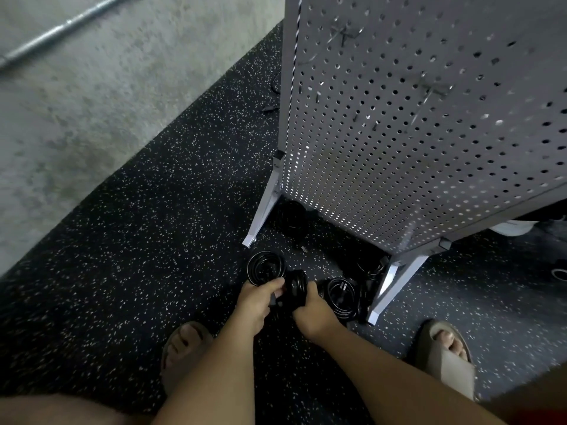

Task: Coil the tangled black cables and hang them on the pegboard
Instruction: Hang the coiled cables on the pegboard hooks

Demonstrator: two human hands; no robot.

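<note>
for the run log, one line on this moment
left hand: grips black cable coil | right hand: grips same coil | another coil: on floor

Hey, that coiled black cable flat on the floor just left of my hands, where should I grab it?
Your left hand and right hand hold the bundle now. With the left freed, probably come from above at the near rim of the floor coil: it lies flat with an open centre, so fingers hooked through can pinch all loops together.

Pegboard panel (429, 133) walls off the upper right. Its splayed legs (264, 210) flank coiled cables (342, 294) crowding the floor between them. Open speckled mat (138, 240) lies left, and sandalled feet (184, 348) bound the near side.
</note>
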